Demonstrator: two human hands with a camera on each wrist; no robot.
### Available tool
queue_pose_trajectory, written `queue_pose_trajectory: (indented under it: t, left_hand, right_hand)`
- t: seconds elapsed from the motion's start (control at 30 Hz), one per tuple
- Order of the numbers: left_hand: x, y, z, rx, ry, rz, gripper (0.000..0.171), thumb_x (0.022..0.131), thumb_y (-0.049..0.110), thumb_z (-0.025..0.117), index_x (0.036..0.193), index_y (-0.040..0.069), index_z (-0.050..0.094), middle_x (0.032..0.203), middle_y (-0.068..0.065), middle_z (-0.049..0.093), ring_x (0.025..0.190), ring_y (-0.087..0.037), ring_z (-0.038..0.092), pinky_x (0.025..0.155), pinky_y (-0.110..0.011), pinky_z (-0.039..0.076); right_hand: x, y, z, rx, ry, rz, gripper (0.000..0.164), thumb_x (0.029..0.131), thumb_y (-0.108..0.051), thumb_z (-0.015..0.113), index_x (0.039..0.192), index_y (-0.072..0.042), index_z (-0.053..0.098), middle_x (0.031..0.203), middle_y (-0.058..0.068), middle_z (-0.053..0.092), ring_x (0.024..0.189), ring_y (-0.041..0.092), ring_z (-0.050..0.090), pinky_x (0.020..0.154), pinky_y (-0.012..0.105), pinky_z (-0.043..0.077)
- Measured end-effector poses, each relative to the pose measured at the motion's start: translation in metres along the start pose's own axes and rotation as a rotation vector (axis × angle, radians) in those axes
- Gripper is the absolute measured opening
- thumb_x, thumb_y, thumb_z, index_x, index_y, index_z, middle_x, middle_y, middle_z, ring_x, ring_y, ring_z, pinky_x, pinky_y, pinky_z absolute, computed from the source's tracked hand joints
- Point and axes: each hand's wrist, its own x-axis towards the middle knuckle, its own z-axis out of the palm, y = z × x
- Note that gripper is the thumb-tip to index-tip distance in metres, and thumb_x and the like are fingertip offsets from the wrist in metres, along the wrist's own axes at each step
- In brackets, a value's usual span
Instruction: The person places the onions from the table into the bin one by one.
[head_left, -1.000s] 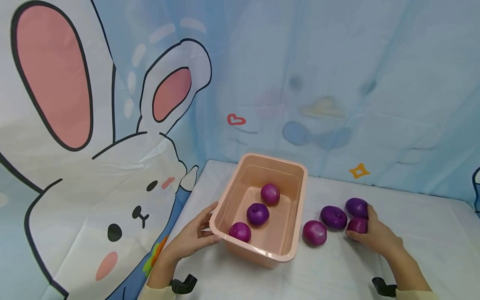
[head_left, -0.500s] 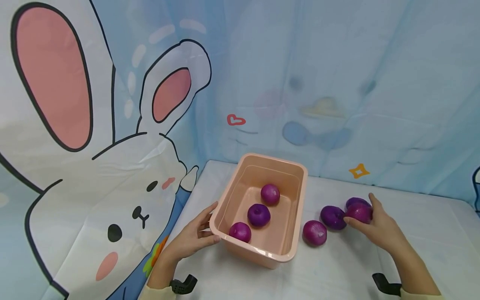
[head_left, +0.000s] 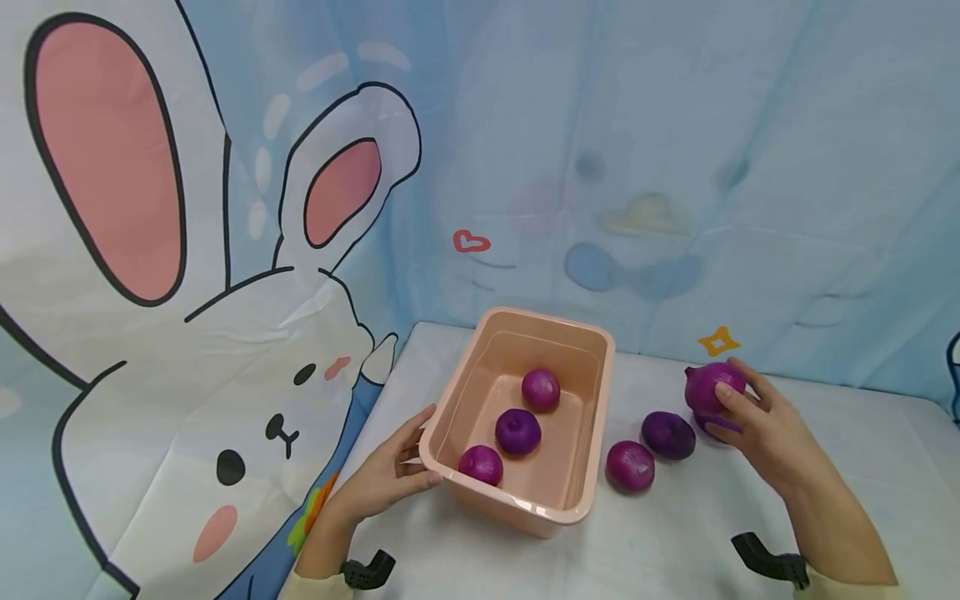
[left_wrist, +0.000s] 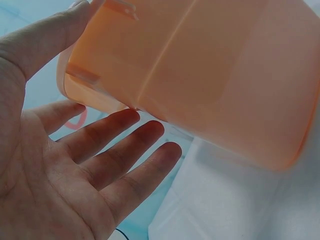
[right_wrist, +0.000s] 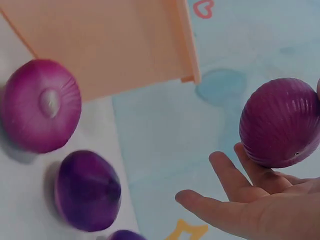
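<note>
In the head view, my right hand holds a purple onion up off the table between thumb and fingers, its pointed end to the left. Beneath it, a dark purple, smooth round vegetable is partly hidden by my fingers. A second dark purple one and another onion lie to the left. My left hand touches the near left corner of a peach plastic bin. The left wrist view has its thumb at the rim and its fingers extended by the wall.
Inside the bin lie two onions and a dark purple round vegetable. A white cloth covers the table. Behind it hangs a blue printed curtain, with a large rabbit picture at the left.
My right hand has lifted the onion up from the table, away from the dark purple vegetable behind it, and turned it. The left hand and bin stay in place.
</note>
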Motion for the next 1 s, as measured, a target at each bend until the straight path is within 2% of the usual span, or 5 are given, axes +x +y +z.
queue_pose_trajectory:
  t: [0.13, 0.57, 0.7, 0.8, 1.0]
  left_hand:
    - [-0.001, 0.001, 0.000, 0.003, 0.003, 0.006, 0.094, 0.090, 0.025, 0.085, 0.165, 0.031, 0.029, 0.157, -0.011, 0.047, 0.132, -0.034, 0.056, 0.095, -0.035, 0.055]
    - [-0.002, 0.003, 0.000, -0.014, -0.008, 0.009, 0.094, 0.091, 0.023, 0.084, 0.165, 0.030, 0.028, 0.157, -0.011, 0.046, 0.133, -0.036, 0.055, 0.097, -0.035, 0.054]
    - [-0.002, 0.003, 0.000, -0.018, -0.011, 0.006, 0.093, 0.091, 0.021, 0.084, 0.165, 0.030, 0.028, 0.156, -0.012, 0.047, 0.132, -0.036, 0.055, 0.097, -0.035, 0.054]
    - [-0.003, 0.003, 0.000, -0.027, -0.018, -0.002, 0.093, 0.092, 0.021, 0.083, 0.165, 0.030, 0.028, 0.156, -0.012, 0.047, 0.132, -0.037, 0.054, 0.098, -0.036, 0.054]
    - [-0.002, 0.001, -0.001, -0.023, -0.015, 0.012, 0.092, 0.092, 0.022, 0.083, 0.165, 0.030, 0.028, 0.156, -0.011, 0.047, 0.132, -0.039, 0.054, 0.097, -0.037, 0.055]
  right_hand:
    - [0.003, -0.006, 0.004, 0.112, -0.076, -0.030, 0.070, 0.112, -0.015, 0.045, 0.165, -0.013, 0.001, 0.136, -0.004, 0.047, 0.114, 0.009, 0.066, 0.090, 0.032, 0.058]
    - [0.024, -0.032, 0.035, 0.357, -0.185, -0.076, 0.049, 0.112, -0.014, 0.042, 0.155, -0.017, 0.018, 0.145, 0.003, 0.046, 0.123, 0.019, 0.062, 0.095, 0.047, 0.057]
    - [0.033, -0.042, 0.054, 0.256, -0.130, -0.086, 0.051, 0.111, -0.015, 0.048, 0.154, -0.014, 0.021, 0.144, 0.004, 0.045, 0.122, 0.015, 0.061, 0.094, 0.040, 0.057]
    - [0.043, -0.052, 0.073, 0.128, -0.103, -0.082, 0.063, 0.110, -0.015, 0.053, 0.161, -0.011, 0.017, 0.144, 0.006, 0.040, 0.122, 0.011, 0.058, 0.093, 0.032, 0.057]
    - [0.067, -0.078, 0.117, -0.135, -0.151, -0.043, 0.079, 0.107, -0.023, 0.061, 0.167, -0.011, 0.012, 0.160, 0.019, 0.029, 0.132, 0.020, 0.049, 0.103, 0.032, 0.050]
